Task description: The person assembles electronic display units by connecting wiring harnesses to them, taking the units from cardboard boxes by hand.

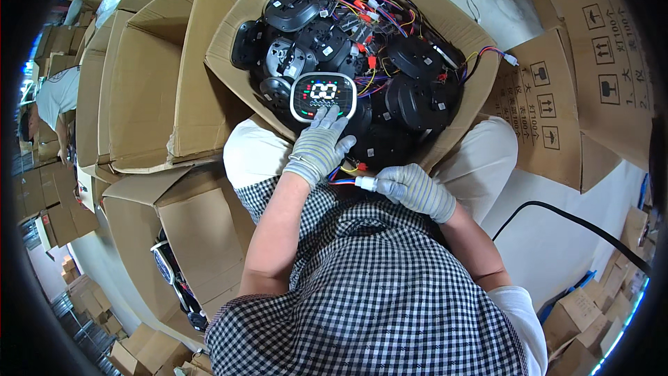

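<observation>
White-rimmed screen [322,95] is lit

At the upper middle, it is touched by the left hand [317,145] — fingers laid on, thumb spread out. Just below the frame's centre, a white plug [366,183] is pinched by the right hand [419,191]. Black parts [415,102] are piled in a brown box [226,42] — top middle.

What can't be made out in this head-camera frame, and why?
Head view: the back of the lit display, facing away; its lower face, partly under the left hand.
Head view: the rear of the white connector, covered by the right hand.
Head view: the bottom of the cardboard box, buried under black units.
Head view: one end of the black cable, lost at the dark right rim.
</observation>
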Motion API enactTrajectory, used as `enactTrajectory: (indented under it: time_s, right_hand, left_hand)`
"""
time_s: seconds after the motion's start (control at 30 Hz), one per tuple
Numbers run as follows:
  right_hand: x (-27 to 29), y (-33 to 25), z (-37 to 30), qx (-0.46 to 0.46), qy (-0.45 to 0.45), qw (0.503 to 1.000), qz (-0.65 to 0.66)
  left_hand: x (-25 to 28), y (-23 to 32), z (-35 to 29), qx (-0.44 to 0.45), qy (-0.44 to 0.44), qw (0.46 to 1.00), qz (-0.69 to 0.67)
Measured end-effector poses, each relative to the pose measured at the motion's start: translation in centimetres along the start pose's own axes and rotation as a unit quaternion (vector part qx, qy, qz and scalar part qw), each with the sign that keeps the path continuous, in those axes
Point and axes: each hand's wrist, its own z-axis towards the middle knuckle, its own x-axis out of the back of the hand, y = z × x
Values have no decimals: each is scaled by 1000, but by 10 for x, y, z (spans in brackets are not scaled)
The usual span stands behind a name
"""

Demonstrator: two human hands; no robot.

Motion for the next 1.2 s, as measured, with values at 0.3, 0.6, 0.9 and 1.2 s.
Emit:
enactTrajectory:
  time_s: [0.3, 0.6, 0.9, 1.2]
  right_hand:
    - [1, -15, 13, 23, 64, 998, 6]
    - [-12, -28, 17, 30, 69, 990, -115]
    - [-33, -40, 11, -29, 102, 968, -228]
    - [-54, -55, 6, -84, 101, 944, -303]
  left_hand:
    - [27, 50, -48, -76, -47, 945, -315]
    - [18, 43, -50, -66, 1, 963, -261]
    - [-3, 32, -43, -70, 61, 989, -117]
    - [-28, 14, -47, -161, 96, 966, -180]
